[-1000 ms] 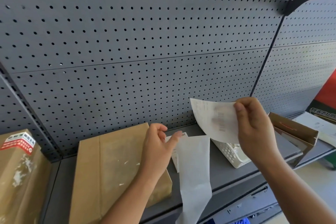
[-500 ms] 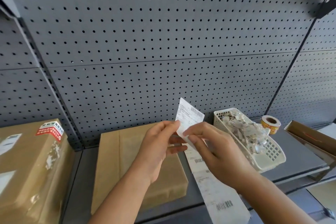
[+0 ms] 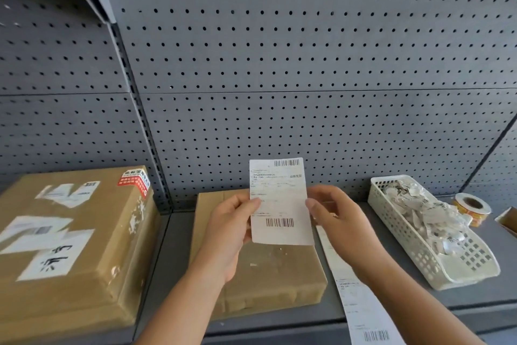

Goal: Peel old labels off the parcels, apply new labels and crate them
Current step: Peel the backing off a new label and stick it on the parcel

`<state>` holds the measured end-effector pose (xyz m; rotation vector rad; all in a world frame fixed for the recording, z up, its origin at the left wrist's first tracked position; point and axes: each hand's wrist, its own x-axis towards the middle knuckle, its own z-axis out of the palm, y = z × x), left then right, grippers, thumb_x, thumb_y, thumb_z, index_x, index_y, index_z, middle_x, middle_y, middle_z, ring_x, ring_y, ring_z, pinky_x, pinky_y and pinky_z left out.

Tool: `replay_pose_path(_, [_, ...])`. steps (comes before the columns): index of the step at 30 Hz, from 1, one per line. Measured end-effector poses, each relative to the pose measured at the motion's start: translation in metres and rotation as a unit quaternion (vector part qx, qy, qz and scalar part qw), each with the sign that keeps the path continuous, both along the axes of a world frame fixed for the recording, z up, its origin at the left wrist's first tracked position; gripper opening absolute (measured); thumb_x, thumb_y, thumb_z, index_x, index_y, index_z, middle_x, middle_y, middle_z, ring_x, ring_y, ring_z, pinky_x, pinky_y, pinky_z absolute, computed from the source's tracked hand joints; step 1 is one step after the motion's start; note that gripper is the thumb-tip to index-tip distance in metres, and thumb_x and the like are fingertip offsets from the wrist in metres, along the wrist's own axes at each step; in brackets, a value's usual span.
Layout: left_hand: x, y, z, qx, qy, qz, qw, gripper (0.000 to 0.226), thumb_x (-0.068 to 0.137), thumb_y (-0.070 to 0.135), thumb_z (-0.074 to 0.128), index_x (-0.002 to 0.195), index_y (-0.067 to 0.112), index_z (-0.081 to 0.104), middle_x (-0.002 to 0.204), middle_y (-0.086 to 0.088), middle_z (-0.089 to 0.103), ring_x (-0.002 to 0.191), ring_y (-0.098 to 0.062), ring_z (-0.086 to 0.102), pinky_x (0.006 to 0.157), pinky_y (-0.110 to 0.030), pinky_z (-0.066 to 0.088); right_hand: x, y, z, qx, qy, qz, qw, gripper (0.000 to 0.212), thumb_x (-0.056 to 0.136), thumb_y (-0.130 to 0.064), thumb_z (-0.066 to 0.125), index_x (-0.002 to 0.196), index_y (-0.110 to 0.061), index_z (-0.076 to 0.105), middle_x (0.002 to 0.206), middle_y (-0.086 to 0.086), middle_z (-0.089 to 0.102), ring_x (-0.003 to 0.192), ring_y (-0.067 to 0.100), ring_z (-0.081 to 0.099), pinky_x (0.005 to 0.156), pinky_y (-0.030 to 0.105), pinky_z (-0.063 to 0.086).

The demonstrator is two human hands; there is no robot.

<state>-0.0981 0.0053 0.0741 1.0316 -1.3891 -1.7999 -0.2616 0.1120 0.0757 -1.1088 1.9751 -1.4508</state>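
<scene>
- Pinching the left edge of a white rectangular paper shipping label point(image 3: 279, 202), the left hand point(image 3: 232, 230) has its thumb on the printed face and its fingers behind the sheet.
- The right hand point(image 3: 338, 221) clamps the label's right edge in the same manner, with the thumb tip on the front and the other fingers curled behind.
- The label is held upright in the air between both hands, printed face toward the camera. 2 barcodes are legible on it, 1 at the top right and 1 near the bottom.
- A flat brown tape-wrapped cardboard parcel point(image 3: 268, 274) lies directly beneath the label on the grey metal shelf point(image 3: 173, 246). Its top face carries small white flecks.
- A larger brown cardboard parcel point(image 3: 70, 246) sits in the shelf bay to the left, near the flat parcel but not touching it. It bears torn white label remnants and a red-and-white sticker point(image 3: 134, 181) at its far corner.
- A long white strip of printed labels point(image 3: 361, 305) runs just to the right of the flat parcel, passes under the right wrist and hangs over the shelf's front edge.
- A white perforated plastic basket point(image 3: 402, 235) stands farther right and holds crumpled white paper scraps point(image 3: 425, 210).
- A roll of orange-yellow stickers point(image 3: 472, 206) stands just beyond the basket; contact between the 2 cannot be determined.
- A grey perforated metal back panel point(image 3: 279, 64) rises behind the shelf.
</scene>
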Motion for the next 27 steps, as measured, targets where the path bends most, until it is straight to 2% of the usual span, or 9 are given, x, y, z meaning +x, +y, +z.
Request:
replay_pose_path(3, [0.013,-0.005,-0.008,-0.001,-0.013,0.011,1.000,0.019,0.102,0.020,0.057,0.105,0.004,0.066,0.096,-0.003,0.078,0.090,-0.021,0.074,0.072,-0.033,0.053,0.006,-0.015,-0.006,0.044,-0.114,0.034,0.992,0.016,0.099,-0.029,0.057,0.110,-0.021,0.066,0.099,-0.006,0.075,0.088,0.015,0.071,0.075,0.031,0.058])
replay_pose_path(7, [0.026,-0.010,-0.015,-0.013,-0.038,0.021,0.999,0.020,0.102,0.021,0.058,0.105,0.004,0.068,0.094,-0.002,0.078,0.090,-0.020,0.075,0.081,-0.042,0.059,0.018,-0.032,-0.013,0.071,-0.141,0.060,0.986,0.022,0.099,-0.023,0.057,0.100,-0.004,0.067,0.090,0.006,0.076,0.082,0.028,0.072,0.066,0.033,0.056])
replay_pose_path(9, [0.032,-0.014,-0.020,-0.030,-0.060,0.029,0.997,0.020,0.101,0.021,0.059,0.101,0.006,0.071,0.093,0.000,0.078,0.089,-0.018,0.075,0.082,-0.042,0.060,0.022,-0.040,-0.018,0.088,-0.129,0.061,0.986,0.025,0.099,-0.025,0.057,0.097,-0.002,0.066,0.089,0.013,0.075,0.069,0.027,0.067,0.060,0.033,0.051])
replay_pose_path(12, [0.040,-0.021,-0.028,-0.078,-0.105,0.045,0.990,0.016,0.099,0.022,0.062,0.095,0.014,0.075,0.090,0.006,0.078,0.085,-0.009,0.073,0.066,-0.023,0.056,0.026,-0.050,-0.026,0.117,-0.098,0.064,0.986,0.029,0.099,-0.027,0.056,0.091,0.000,0.064,0.086,0.022,0.070,0.058,0.018,0.058,0.051,0.027,0.046])
replay_pose_path(15, [0.046,-0.028,-0.039,-0.137,-0.167,0.043,0.975,0.012,0.098,0.026,0.064,0.093,0.027,0.075,0.088,0.016,0.076,0.081,0.002,0.069,0.065,-0.017,0.052,0.027,-0.056,-0.035,0.138,-0.056,0.063,0.987,0.026,0.098,-0.028,0.057,0.087,-0.007,0.066,0.081,0.017,0.072,0.055,0.017,0.057,0.049,0.025,0.045])
replay_pose_path(18, [0.047,-0.035,-0.049,-0.197,-0.232,0.033,0.952,0.010,0.096,0.029,0.067,0.093,0.027,0.077,0.086,0.018,0.075,0.081,0.011,0.065,0.062,-0.009,0.047,0.026,-0.062,-0.044,0.154,-0.009,0.052,0.987,0.023,0.096,-0.028,0.059,0.082,-0.011,0.066,0.077,0.006,0.073,0.058,0.021,0.063,0.050,0.025,0.048])
replay_pose_path(21, [0.043,-0.037,-0.054,-0.231,-0.270,0.027,0.935,0.010,0.095,0.028,0.069,0.093,0.022,0.077,0.083,0.020,0.071,0.076,0.015,0.062,0.060,-0.007,0.047,0.025,-0.065,-0.049,0.169,0.060,0.041,0.983,0.019,0.094,-0.027,0.061,0.078,-0.016,0.066,0.072,-0.001,0.071,0.055,0.012,0.061,0.048,0.024,0.046])
replay_pose_path(27, [0.034,-0.040,-0.058,-0.272,-0.341,0.016,0.900,0.014,0.095,0.031,0.069,0.100,0.020,0.075,0.082,0.018,0.066,0.076,0.002,0.064,0.061,-0.015,0.054,0.025,-0.071,-0.056,0.202,0.147,0.030,0.968,0.017,0.092,-0.028,0.062,0.080,-0.016,0.064,0.073,-0.001,0.068,0.066,0.020,0.066,0.054,0.029,0.052])
